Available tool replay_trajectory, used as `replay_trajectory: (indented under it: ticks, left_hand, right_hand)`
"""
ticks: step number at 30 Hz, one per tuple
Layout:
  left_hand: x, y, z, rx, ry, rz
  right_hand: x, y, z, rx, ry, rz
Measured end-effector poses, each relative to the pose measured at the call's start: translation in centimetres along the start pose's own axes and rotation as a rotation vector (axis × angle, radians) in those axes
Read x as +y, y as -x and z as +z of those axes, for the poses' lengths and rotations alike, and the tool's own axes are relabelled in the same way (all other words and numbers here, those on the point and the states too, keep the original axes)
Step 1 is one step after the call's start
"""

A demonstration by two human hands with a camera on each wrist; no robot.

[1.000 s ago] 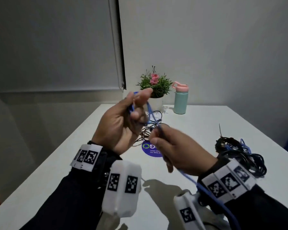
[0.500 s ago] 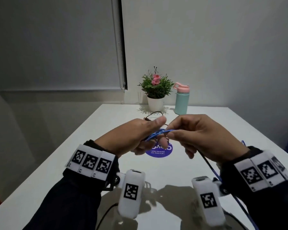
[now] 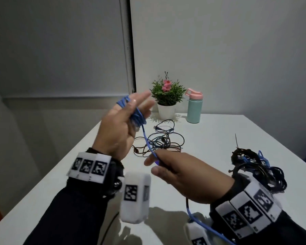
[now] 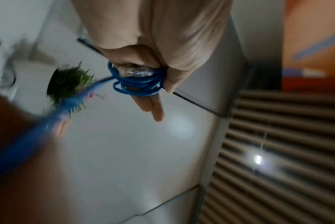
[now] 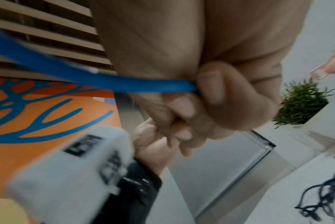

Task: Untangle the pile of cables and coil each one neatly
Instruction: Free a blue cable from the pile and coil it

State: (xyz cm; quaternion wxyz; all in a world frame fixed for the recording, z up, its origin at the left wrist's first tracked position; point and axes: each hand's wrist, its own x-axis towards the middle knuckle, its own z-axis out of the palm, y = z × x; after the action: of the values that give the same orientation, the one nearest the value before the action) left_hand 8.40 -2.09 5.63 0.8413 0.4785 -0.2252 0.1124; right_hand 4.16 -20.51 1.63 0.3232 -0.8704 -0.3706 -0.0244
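My left hand point(image 3: 124, 121) is raised above the table with its fingers stretched out. A blue cable point(image 3: 137, 115) is wound in several turns round them. In the left wrist view the thumb pins the clear plug point(image 4: 136, 72) against that blue coil point(image 4: 137, 84). From the coil the cable runs down, taut, to my right hand point(image 3: 159, 165), which grips it in curled fingers; the right wrist view shows the blue cable point(image 5: 143, 86) entering the fist of the right hand point(image 5: 210, 98). Its loose tail hangs below that hand toward me. A tangle of thin dark cables point(image 3: 159, 140) lies on the table behind both hands.
On the white table point(image 3: 219, 131) a bundle of black and blue cables point(image 3: 254, 167) sits at the right, beside my right wrist. At the back edge stand a potted plant point(image 3: 167, 96) and a teal bottle with a pink lid point(image 3: 194, 106). The wall is close behind.
Half a second ago both hands met low over the table. Since then the left hand has lifted with the coil, and the right hand has dropped toward me, stretching the cable between them.
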Motion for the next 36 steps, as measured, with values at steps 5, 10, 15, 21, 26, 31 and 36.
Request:
replay_trajectory:
  ticks: [5,10,15,21,26,31,36]
  left_hand:
    - [-1.4,1.4,1.0,-0.146,-0.614,-0.042]
    - [-1.7,1.3,1.0,-0.178,-0.920,-0.042]
    - [-2.3,0.7,-0.2,0.009,-1.218,0.029]
    - [-4.3,1.5,0.6,-0.124,-0.777,-0.459]
    - [-3.7,1.8,0.3,-0.249,-0.303,-0.700]
    - [-3.6,2.1,1.6,-0.289,-0.119,-0.662]
    - [-4.2,2.4,2.0,-0.203,-0.148,-0.675]
  right_hand:
    - [-0.8,0.3,-3.0,0.103,-0.325,-0.045]
    - [0.3,0.6,-4.6,0.041,-1.048,0.101]
    - [0.7,0.4,-4.2,0.020,-1.366,0.087]
    - [1.7,-0.5,-4.1,0.278,-1.520,0.013]
    - [2.7,-0.1,-5.3,0.458,-1.201,-0.031]
    - [2.7,0.0,-4.2,0.206,-0.565,-0.078]
    - [2.7,-0.3,-3.2,0.340,-0.341,-0.086]
